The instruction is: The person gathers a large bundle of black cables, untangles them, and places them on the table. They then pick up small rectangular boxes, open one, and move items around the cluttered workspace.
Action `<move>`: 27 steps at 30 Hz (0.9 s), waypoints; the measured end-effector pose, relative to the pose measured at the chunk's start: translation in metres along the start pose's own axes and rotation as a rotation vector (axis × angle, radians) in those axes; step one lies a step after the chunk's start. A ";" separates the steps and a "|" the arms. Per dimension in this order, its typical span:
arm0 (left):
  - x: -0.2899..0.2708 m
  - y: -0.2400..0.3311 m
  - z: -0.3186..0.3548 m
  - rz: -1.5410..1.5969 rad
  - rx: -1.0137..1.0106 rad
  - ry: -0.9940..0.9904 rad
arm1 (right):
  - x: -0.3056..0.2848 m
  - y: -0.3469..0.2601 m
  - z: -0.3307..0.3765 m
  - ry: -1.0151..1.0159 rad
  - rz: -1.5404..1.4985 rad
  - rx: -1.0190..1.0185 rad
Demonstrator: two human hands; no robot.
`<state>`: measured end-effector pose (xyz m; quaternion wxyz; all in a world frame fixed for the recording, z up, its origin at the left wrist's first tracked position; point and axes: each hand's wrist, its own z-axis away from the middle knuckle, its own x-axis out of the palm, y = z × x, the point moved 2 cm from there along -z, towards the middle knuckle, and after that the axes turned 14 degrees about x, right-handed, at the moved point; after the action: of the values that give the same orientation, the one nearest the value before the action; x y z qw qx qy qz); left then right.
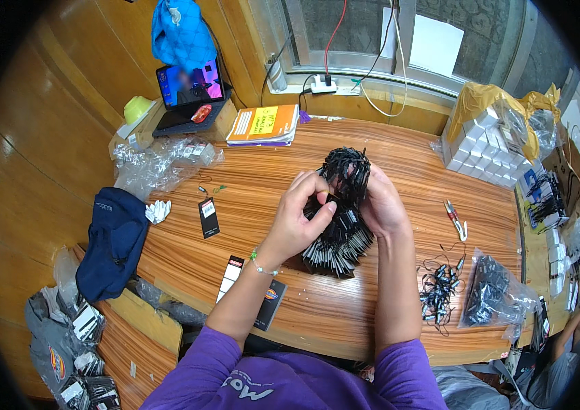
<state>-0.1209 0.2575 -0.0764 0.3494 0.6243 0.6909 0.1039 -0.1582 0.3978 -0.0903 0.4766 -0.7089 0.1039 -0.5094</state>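
Observation:
A thick bundle of black hang tags fans out over the table in front of me, its black cords gathered in a loose tuft at the top. My right hand is closed round the cords from the right side. On the other side, my left hand pinches with thumb and forefinger at the base of the cords; the exact strand between its fingertips is hard to make out. A single black hang tag lies to the left. Below my left forearm rest a white-panelled tag and a dark tag.
At right lie snips, a tangle of black cords and a plastic bag of black pieces. Stacked white boxes stand far right. Notebooks, a laptop and a navy pouch are on the left.

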 end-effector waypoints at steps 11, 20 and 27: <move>0.003 -0.012 0.010 0.249 -0.074 0.108 | 0.004 0.000 0.002 0.036 -0.042 -0.016; -0.003 -0.008 0.010 0.395 -0.124 0.135 | -0.010 0.011 -0.006 -0.039 -0.207 -0.014; -0.008 -0.007 0.006 0.386 -0.120 0.078 | 0.000 0.007 -0.005 0.041 -0.119 -0.024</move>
<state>-0.1230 0.2465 -0.0821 0.3327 0.7187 0.5639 0.2341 -0.1596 0.3913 -0.0960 0.4347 -0.7088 0.0773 -0.5501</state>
